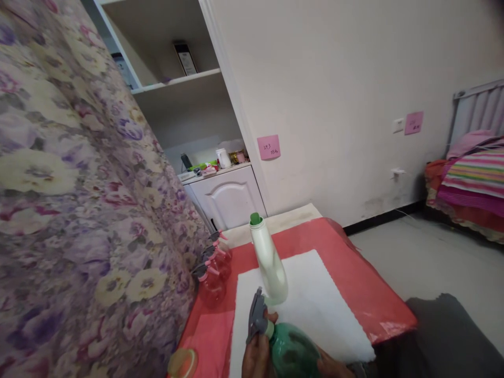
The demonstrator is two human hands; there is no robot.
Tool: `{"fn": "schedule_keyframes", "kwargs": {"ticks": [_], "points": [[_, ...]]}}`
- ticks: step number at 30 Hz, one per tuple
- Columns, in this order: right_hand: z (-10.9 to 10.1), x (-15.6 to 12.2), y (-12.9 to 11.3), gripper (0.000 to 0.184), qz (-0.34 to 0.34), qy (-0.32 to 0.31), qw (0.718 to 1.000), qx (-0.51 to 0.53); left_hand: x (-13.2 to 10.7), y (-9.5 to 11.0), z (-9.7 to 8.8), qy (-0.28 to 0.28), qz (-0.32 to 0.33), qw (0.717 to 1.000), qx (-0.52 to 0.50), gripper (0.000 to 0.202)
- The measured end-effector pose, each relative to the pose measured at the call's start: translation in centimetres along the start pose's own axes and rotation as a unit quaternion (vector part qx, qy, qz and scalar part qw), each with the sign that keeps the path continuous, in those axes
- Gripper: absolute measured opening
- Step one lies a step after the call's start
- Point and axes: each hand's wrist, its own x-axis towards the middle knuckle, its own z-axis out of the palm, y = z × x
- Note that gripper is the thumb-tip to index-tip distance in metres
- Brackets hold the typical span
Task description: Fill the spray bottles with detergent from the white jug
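Note:
My left hand (256,358) is at the bottom edge, its fingers wrapped round the neck of a green spray bottle (293,352) just under the grey trigger head (256,314). A small part of my right hand (335,369) shows against the bottle's lower right side; its fingers are hidden. Right behind the sprayer, a white bottle with a green cap (270,262) stands on a white cloth (315,299) that lies on a red-covered table (366,294).
Pink spray bottles (214,273) stand at the table's left edge beside a floral curtain (79,210). A round yellowish lid (183,363) lies at the front left. A white cabinet with shelves (224,194) is behind, and a bed with striped bedding (472,184) at the right.

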Motion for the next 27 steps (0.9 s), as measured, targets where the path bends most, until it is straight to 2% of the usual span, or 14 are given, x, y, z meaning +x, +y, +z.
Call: {"fn": "schedule_keyframes", "kwargs": {"ticks": [4,7,13,20,24,27], "points": [[-0.5,0.3,0.3,0.084,-0.004,-0.010,1.000,-0.005,0.0,-0.6,0.3,0.049,-0.010,0.996,-0.073,0.048],[-0.8,0.2,0.4,0.088,-0.010,-0.007,1.000,-0.010,0.2,-0.9,0.7,0.086,-0.026,0.992,-0.090,0.050],[-0.7,-0.4,0.5,0.089,-0.048,-0.005,0.998,0.044,-0.6,0.0,1.8,0.053,-0.036,0.991,-0.120,0.055],[-0.3,-0.3,0.0,0.085,-0.083,0.027,0.994,0.059,-0.7,1.0,3.1,0.110,-0.037,0.979,-0.169,0.053],[-0.4,-0.7,-0.2,0.083,-0.078,0.027,0.995,0.057,-0.7,1.4,3.4,0.077,-0.039,0.982,-0.168,0.051],[-0.9,-0.8,0.6,0.071,-0.039,0.025,0.995,0.092,-0.8,1.9,3.5,0.034,-0.023,0.986,-0.161,0.048]]}}
